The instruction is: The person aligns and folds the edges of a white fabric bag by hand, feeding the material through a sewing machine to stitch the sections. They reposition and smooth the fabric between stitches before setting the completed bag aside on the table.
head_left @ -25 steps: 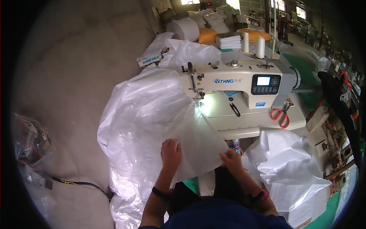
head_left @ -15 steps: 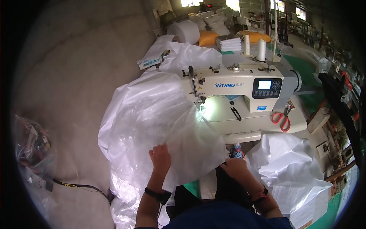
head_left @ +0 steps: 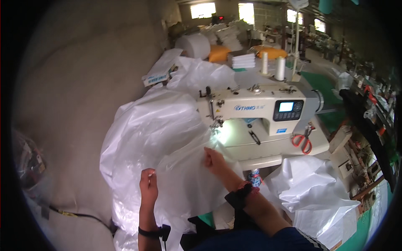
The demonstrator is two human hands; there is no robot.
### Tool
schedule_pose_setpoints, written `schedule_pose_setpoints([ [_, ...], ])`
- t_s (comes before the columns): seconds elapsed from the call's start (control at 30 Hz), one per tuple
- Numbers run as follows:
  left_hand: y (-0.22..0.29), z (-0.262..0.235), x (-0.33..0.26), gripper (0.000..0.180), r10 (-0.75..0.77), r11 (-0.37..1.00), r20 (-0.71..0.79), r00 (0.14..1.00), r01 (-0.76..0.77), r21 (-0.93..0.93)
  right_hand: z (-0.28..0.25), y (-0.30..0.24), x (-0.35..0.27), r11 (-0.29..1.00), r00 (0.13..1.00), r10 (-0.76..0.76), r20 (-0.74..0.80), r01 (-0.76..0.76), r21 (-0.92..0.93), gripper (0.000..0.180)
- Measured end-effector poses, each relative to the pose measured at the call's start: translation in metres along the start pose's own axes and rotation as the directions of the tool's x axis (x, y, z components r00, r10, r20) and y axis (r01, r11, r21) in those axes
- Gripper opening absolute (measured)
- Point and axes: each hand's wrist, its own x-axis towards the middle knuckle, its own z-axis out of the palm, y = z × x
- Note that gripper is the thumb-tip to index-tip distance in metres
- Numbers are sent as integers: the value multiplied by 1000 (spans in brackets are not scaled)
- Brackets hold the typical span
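Moved up toward the sewing machine, the right hand curls over the white sheet draped at the machine's left end, the left hand, shifted outward, also curled, whether either grips I cannot tell; keeping the sheet flat and unstrained seems wisest.

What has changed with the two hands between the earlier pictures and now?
The right hand left the lower right edge of the white sheet and moved forward and left, nearer to the machine's needle end. The left hand moved farther left over the sheet. Whether either pinches it now, I cannot tell. The machine, scissors and snips stayed in place; only the view shifted.
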Motion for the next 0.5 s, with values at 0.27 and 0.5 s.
schedule_pose_setpoints([
  [0.27, -58, 8, -45, 46, -9, 480, 496, 868, -432, 764, -104, -8, -48, 903, 563, 288, 774, 110, -416, 22],
  [0.5, -165, -220, -10, 43, -459, -10, -155, 875, 170, 985, -214, -71, -157, -229, 829, 390, -401, -334, -914, 35],
])
